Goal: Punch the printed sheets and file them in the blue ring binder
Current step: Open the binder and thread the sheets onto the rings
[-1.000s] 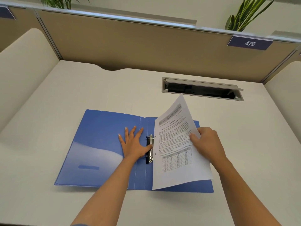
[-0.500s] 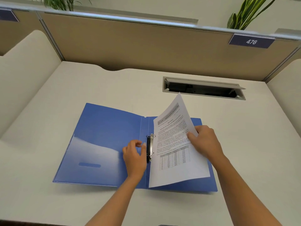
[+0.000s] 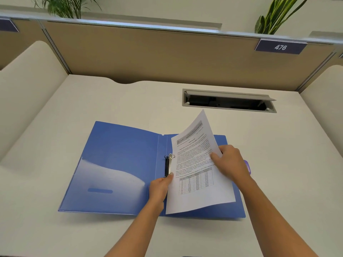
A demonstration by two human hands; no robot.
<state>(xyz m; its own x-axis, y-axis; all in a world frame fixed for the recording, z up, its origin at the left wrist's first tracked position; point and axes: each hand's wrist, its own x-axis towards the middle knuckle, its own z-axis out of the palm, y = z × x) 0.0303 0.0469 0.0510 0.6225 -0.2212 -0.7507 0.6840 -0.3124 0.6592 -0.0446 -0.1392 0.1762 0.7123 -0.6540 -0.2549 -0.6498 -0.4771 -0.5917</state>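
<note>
Blue ring binder, white black-printed sheet, cream desk.

Count: 1 blue ring binder, 1 printed sheet, 2 hands (left hand, right hand). Background: 2 plants (left plant, right plant), 1 cable hatch.
</note>
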